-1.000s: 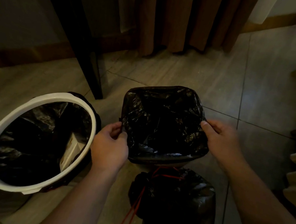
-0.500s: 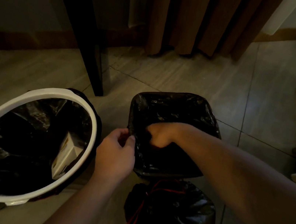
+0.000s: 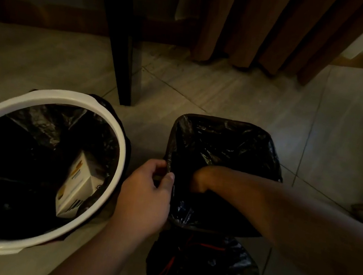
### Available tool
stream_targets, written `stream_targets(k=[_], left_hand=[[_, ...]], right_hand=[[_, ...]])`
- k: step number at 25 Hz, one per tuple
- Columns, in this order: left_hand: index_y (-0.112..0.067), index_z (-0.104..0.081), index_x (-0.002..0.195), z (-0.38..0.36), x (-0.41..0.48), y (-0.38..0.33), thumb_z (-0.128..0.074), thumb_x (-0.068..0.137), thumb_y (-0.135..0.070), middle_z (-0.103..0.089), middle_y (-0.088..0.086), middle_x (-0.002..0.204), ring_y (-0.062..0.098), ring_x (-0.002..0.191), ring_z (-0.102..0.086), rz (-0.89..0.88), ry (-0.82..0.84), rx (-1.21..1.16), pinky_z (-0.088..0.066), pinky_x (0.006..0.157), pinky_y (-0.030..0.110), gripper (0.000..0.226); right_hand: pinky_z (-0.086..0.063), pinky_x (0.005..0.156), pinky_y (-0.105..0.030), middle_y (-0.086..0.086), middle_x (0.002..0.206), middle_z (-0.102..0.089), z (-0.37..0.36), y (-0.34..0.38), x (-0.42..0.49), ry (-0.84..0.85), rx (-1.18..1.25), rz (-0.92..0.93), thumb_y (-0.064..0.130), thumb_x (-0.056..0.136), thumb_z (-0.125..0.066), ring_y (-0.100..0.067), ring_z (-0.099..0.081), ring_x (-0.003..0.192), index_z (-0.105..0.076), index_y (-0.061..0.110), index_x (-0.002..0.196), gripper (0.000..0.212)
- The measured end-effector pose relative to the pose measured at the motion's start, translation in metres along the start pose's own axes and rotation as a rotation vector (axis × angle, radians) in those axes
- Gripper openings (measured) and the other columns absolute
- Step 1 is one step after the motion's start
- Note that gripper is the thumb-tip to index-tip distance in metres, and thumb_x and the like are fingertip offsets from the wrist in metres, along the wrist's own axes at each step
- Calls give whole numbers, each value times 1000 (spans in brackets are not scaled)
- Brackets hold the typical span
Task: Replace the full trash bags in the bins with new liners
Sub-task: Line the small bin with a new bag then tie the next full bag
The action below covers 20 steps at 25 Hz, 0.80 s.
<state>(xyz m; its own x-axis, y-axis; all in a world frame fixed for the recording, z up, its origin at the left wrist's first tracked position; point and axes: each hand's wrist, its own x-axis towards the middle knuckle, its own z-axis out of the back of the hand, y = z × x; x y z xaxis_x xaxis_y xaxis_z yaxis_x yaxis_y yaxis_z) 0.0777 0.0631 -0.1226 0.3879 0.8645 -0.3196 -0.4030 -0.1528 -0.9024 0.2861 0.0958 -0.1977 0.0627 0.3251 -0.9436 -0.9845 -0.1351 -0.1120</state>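
Looks roughly halfway to me. The small bin (image 3: 222,120) already has a fresh liner (image 3: 234,145) folded over its rim. The full bag (image 3: 202,271), tied off with a red drawstring, sits on the floor (image 3: 253,96) right against the bin's near side.

The left hand (image 3: 145,193) pinches the liner edge at the bin's left rim. The right hand (image 3: 200,178) is plunged inside, probably pushing the liner down, but it's too dark to tell whether the fingers are curled or flat.

The white bin (image 3: 67,98) just beside it has a black bag with a box (image 3: 75,187) in it, so I'd guess that one hasn't been swapped yet.

Room-wise, the floor is open past the small bin toward the curtain (image 3: 252,29). A dark leg (image 3: 122,56) stands just behind the gap between the bins, and the full bag crowds the near side.
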Motion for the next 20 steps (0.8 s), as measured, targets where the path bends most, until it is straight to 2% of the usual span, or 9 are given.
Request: stream_targets(k=[1,3,5,8,11,13,16,18,20], left_hand=[[-39,-66,123,0,-1,0,-63,104,-39,-72,-19,102,-8,87,-67,-5,1,12,-49,61,7,19],[-39,-66,124,2,-2,0,-63,103,-43,-72,-18,106,-1,92,-68,0,-8,36,-54,73,19,22],[-41,-66,111,5,-3,0,-65,101,-45,-73,-21,95,-2,86,-69,27,-26,36,-55,71,25,11],[-38,-67,99,3,-1,4,-68,99,-44,-74,-14,85,8,79,-71,61,-26,38,-56,69,33,6],[-38,-68,93,5,-6,2,-66,100,-49,-74,-12,81,13,72,-72,108,9,3,-59,65,39,12],[-40,-67,90,7,-10,-3,-65,96,-58,-72,-16,79,14,73,-72,137,34,21,-57,63,37,19],[-31,-66,84,6,-14,-7,-69,82,-66,-73,-4,77,25,82,-74,229,77,-31,-64,73,50,36],[-23,-66,82,6,-16,-7,-71,87,-56,-74,1,75,30,83,-74,267,79,-57,-64,77,55,34],[-21,-64,79,4,-16,-7,-69,95,-50,-69,-5,64,27,74,-70,257,69,-41,-57,67,46,33]], right_hand=[[-43,109,-42,-27,149,-51,-2,-1,-9,18,123,-15,15,112,-43,-39,-55,126,-51,-5,145,40],[-54,93,-41,-19,130,-63,3,-14,-29,-105,270,5,21,102,-51,-30,-63,103,-64,2,131,36],[-60,91,-45,-12,119,-66,-1,-37,-33,-151,338,-30,30,94,-57,-29,-67,95,-67,6,120,37],[-52,99,-44,-14,141,-57,-15,-51,-37,-64,380,-132,33,99,-64,-33,-63,109,-56,10,145,52],[-42,113,-43,-17,164,-39,-20,-43,-34,-173,488,-156,27,102,-56,-38,-46,142,-40,8,159,61],[-40,108,-39,-18,161,-44,-17,-39,-47,-290,533,-143,26,105,-49,-36,-48,140,-48,7,153,52],[-40,88,-27,-16,139,-63,-28,-18,-75,-426,589,-53,24,106,-45,-28,-60,112,-67,7,129,36],[-40,91,-25,-18,144,-58,-40,5,-83,-266,619,-9,21,110,-41,-31,-58,119,-63,4,136,38],[-38,112,-34,-20,159,-45,-49,17,-80,-105,600,-12,25,113,-39,-36,-48,139,-47,4,153,46]])
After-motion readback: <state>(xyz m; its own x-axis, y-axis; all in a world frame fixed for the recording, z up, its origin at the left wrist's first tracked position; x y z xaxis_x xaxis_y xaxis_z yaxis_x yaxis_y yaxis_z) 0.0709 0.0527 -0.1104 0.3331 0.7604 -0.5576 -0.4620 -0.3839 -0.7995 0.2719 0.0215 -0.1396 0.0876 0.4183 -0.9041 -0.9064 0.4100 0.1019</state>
